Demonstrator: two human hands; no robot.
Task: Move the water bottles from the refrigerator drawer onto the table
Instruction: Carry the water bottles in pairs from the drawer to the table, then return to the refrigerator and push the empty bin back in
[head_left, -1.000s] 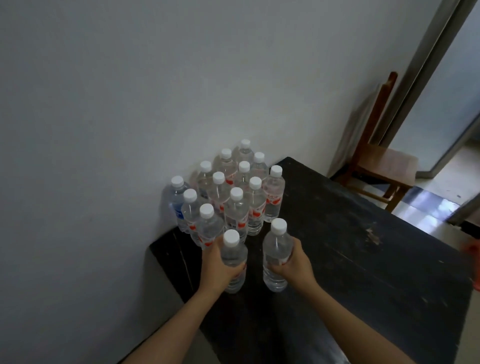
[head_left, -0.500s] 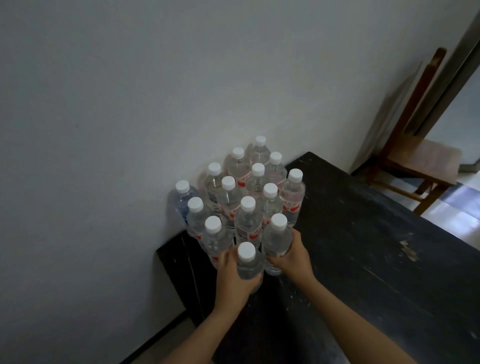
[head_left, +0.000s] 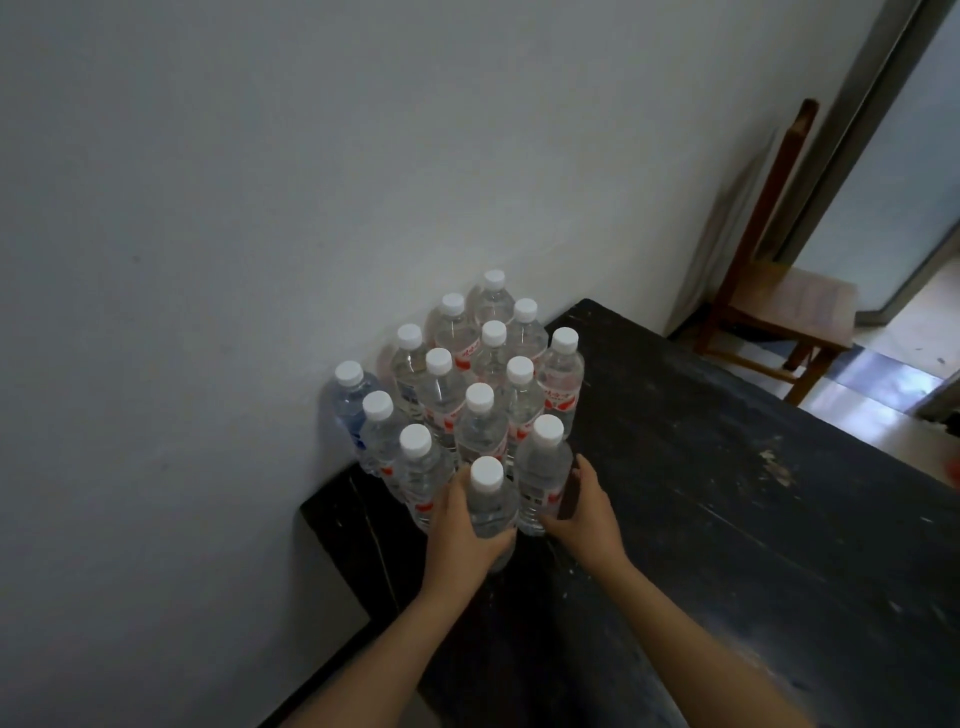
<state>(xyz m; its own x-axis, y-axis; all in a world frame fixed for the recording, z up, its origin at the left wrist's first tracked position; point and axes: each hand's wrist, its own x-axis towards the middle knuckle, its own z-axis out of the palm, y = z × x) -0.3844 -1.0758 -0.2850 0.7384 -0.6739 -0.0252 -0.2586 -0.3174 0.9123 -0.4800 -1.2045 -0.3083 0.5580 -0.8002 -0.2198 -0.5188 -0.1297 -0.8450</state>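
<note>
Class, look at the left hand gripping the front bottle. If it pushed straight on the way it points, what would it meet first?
The left hand and its bottle would meet the next bottle in the cluster, right behind; they may be touching, as depth is unclear.

Dim, cool indoor light. Daylight comes through the doorway (head_left: 917, 176) beyond the tabletop's (head_left: 727, 519) far right corner and glares on the floor (head_left: 883, 376) there. The chair (head_left: 795, 301) nearby is softly blurred, and the wide-angle lens bends lines at the edges.
</note>
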